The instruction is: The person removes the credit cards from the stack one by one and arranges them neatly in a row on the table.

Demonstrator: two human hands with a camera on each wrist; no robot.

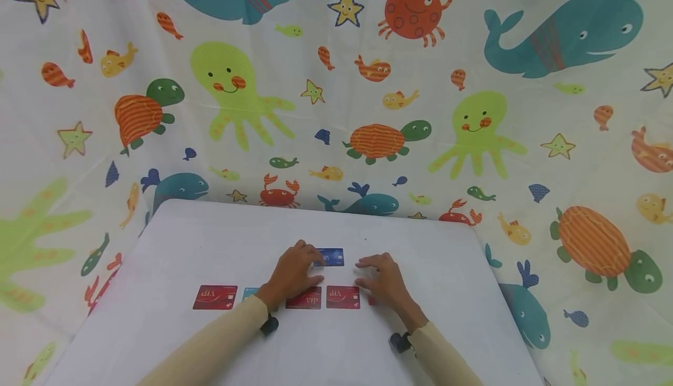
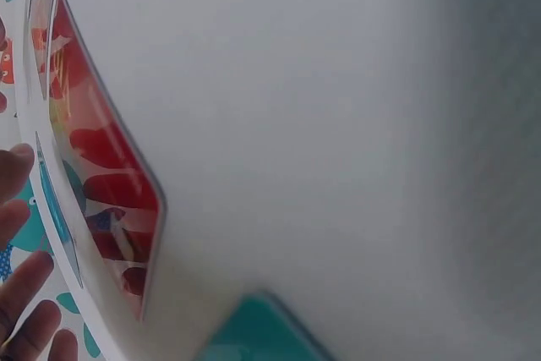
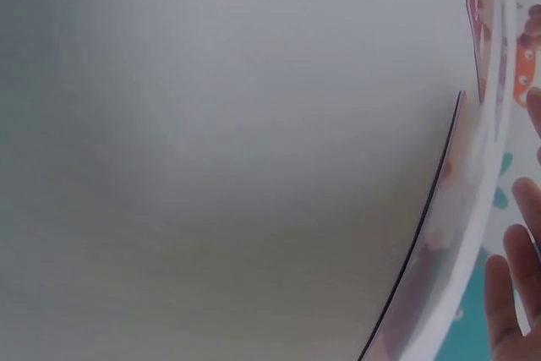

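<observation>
In the head view, my left hand hovers over or touches the left end of a blue card; contact cannot be told. Its fingers are loosely bent, spread apart in the left wrist view. To the right of that card is my right hand, fingers relaxed, holding nothing visible. Nearer me runs a row of cards: a red VIP card, a light blue card partly behind my left wrist, a second red VIP card, a third, and a red card mostly hidden by my right hand.
The cards lie on a white table. Behind it hangs a curtain printed with sea animals. Each wrist carries a small dark camera, the left one below the sleeve and the right one beside the cuff.
</observation>
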